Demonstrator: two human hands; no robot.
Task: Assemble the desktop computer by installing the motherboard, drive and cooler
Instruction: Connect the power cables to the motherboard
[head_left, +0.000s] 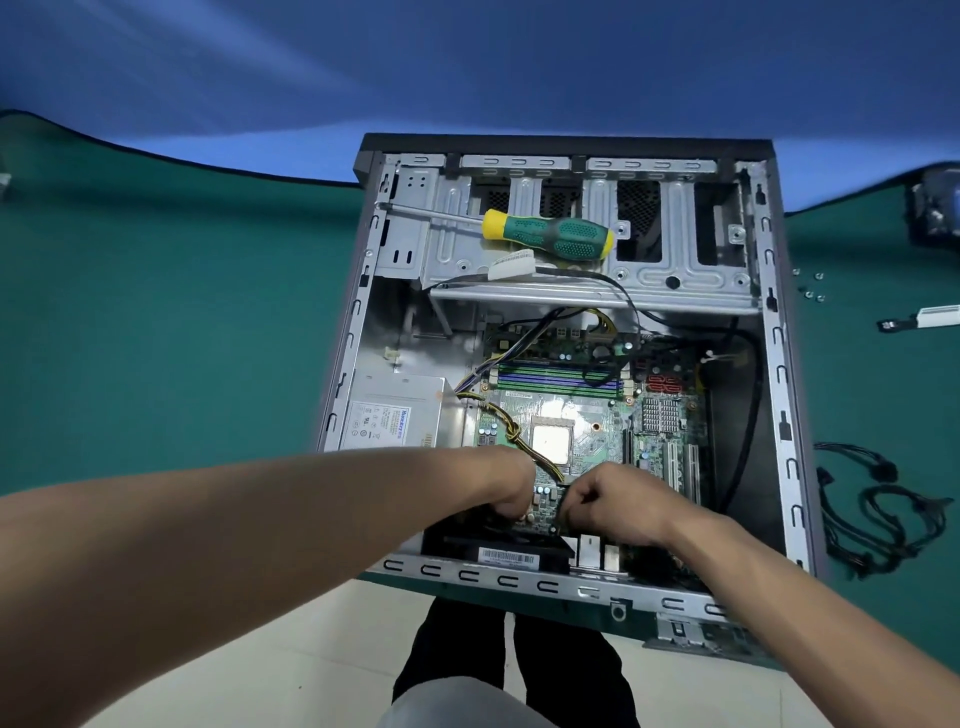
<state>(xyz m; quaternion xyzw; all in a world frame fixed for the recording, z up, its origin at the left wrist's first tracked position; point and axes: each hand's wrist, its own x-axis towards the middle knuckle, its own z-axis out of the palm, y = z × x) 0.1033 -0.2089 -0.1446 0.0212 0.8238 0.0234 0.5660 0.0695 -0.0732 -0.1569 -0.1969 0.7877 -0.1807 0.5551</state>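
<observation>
Motherboard (566, 415): green, bare silver processor at centre, lying flat inside open grey case (779, 364). Left hand (511, 483) and right hand (613, 501), both curled, pinch yellow-black cable (519, 436) over its near edge

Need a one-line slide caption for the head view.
Both hands work a cable at the motherboard in the open case; screwdriver rests on drive bay.

I see my green-and-yellow screwdriver (548, 238) lying on the metal bay at the far end. A black cable bundle (878, 506) sprawls on the green mat (156, 322) to my right, with small screws (810, 286) scattered farther back.
</observation>
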